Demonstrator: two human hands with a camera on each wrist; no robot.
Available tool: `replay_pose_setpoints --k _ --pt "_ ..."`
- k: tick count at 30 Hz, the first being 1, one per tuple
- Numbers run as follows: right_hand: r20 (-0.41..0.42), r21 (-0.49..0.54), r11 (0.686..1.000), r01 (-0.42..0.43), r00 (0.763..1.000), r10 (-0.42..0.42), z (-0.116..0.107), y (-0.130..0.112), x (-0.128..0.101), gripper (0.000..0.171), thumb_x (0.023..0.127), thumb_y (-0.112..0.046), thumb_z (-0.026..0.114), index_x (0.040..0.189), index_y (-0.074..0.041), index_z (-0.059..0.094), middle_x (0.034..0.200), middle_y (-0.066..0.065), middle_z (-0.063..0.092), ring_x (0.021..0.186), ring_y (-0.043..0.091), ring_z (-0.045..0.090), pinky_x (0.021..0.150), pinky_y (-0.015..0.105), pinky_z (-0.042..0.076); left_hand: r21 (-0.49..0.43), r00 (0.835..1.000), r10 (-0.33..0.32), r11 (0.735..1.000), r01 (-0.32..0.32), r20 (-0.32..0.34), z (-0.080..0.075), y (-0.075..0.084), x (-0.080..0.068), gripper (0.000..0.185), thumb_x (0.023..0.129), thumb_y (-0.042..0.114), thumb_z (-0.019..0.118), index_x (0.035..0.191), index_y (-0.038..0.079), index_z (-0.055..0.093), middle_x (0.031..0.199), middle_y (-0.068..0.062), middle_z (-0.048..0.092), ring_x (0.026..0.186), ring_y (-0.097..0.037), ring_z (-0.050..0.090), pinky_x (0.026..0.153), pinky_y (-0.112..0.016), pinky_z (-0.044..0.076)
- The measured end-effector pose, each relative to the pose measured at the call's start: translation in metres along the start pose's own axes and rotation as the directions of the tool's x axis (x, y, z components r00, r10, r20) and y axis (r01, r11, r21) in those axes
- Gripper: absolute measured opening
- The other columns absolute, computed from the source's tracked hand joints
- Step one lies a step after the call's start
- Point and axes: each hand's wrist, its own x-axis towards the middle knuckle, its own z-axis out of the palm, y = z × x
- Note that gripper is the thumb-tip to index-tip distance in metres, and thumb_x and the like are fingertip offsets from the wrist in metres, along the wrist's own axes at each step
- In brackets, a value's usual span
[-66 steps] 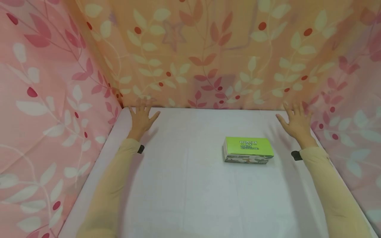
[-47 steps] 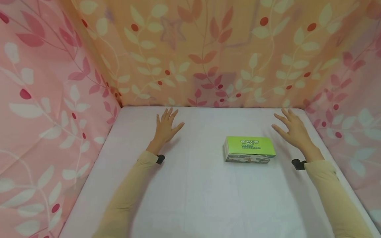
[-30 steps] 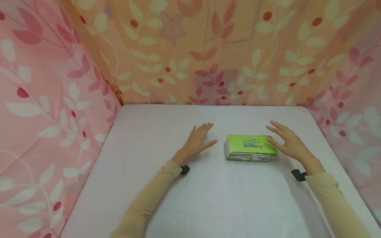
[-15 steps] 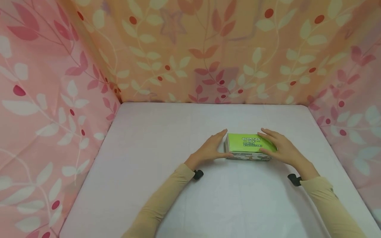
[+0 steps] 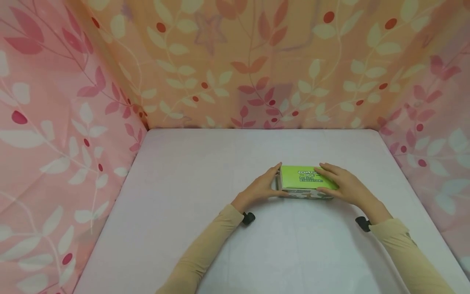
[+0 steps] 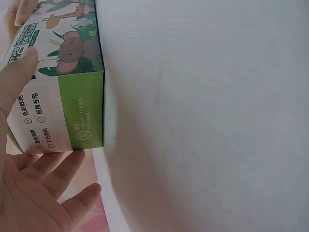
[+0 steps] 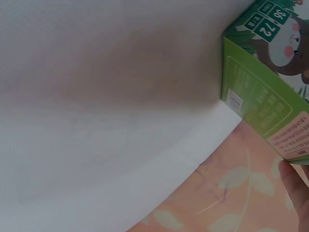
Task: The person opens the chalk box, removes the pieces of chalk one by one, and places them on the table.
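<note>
A small cardboard box (image 5: 306,178) with a bright green top and cartoon animals on its sides lies right of centre on the white table. My left hand (image 5: 258,187) grips its left end, thumb on the front side and fingers at the back. In the left wrist view, the thumb (image 6: 18,77) lies across the printed side of the box (image 6: 79,104). At the other end my right hand (image 5: 346,185) grips the box, thumb at the front and fingers over the back edge. The right wrist view shows only some fingertips (image 7: 292,181) at the box's edge (image 7: 260,92).
White cloth covers the table (image 5: 183,171). Behind it hangs an orange leaf-patterned curtain (image 5: 220,81), with pink curtains at the left (image 5: 55,143) and right (image 5: 440,122). A small black device (image 5: 249,218) sits at each wrist.
Both hands have come inward from the far corners of the table and taken hold of the box's two ends. The box stays in about the same place.
</note>
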Motion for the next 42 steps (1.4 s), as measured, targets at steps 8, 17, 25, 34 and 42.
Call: replay_pose_setpoints --k 8,17,25,34,42 --pt "-0.059 -0.065 0.992 0.105 0.992 -0.109 0.0 0.004 -0.001 0.071 0.065 -0.036 0.08 0.128 -0.014 0.057 0.128 0.018 0.055 0.114 0.038 0.052 0.089 0.052 0.043 -0.009 1.0 0.012 1.0 -0.012 -0.015 0.004 -0.002 0.002 0.104 0.073 0.05 0.073 0.149 0.024 0.007 0.146 0.001 0.033 0.132 -0.014 0.036 0.103 -0.037 0.037" --pt "-0.023 -0.112 0.985 0.13 0.991 -0.133 0.003 0.005 -0.001 0.069 0.07 -0.037 0.076 0.131 -0.015 0.053 0.13 0.017 0.053 0.116 0.037 0.052 0.09 0.052 0.042 0.026 1.0 0.023 0.999 -0.023 -0.012 0.003 -0.002 0.0 0.103 0.074 0.048 0.073 0.149 0.02 0.008 0.145 -0.002 0.034 0.131 -0.016 0.039 0.101 -0.036 0.04" --pt "-0.011 -0.111 0.989 0.093 0.995 -0.095 0.003 0.004 -0.003 0.065 0.076 -0.037 0.072 0.134 -0.017 0.05 0.132 0.017 0.052 0.117 0.037 0.05 0.091 0.053 0.04 0.025 0.999 0.032 0.999 -0.032 -0.013 0.002 0.001 -0.001 0.1 0.075 0.047 0.073 0.148 0.02 0.009 0.145 -0.001 0.034 0.13 -0.015 0.039 0.1 -0.037 0.041" --pt "-0.051 -0.097 0.985 0.142 0.988 -0.148 0.002 0.008 0.0 0.053 0.087 -0.044 0.058 0.13 -0.012 0.054 0.127 0.017 0.056 0.113 0.036 0.053 0.106 0.042 0.031 0.021 0.999 0.037 0.999 -0.036 -0.02 0.0 0.002 0.0 0.1 0.074 0.047 0.073 0.148 0.02 0.011 0.145 0.0 0.034 0.13 -0.014 0.038 0.101 -0.037 0.04" --pt "-0.015 -0.003 0.998 0.068 0.998 -0.068 -0.013 0.0 0.007 0.048 0.077 -0.026 0.073 0.123 -0.014 0.06 0.119 0.017 0.061 0.105 0.037 0.058 0.088 0.05 0.044 -0.001 0.999 0.03 1.0 -0.03 -0.014 0.0 0.0 0.001 0.1 0.074 0.045 0.074 0.148 0.02 0.011 0.145 0.001 0.033 0.13 -0.015 0.039 0.1 -0.038 0.04"
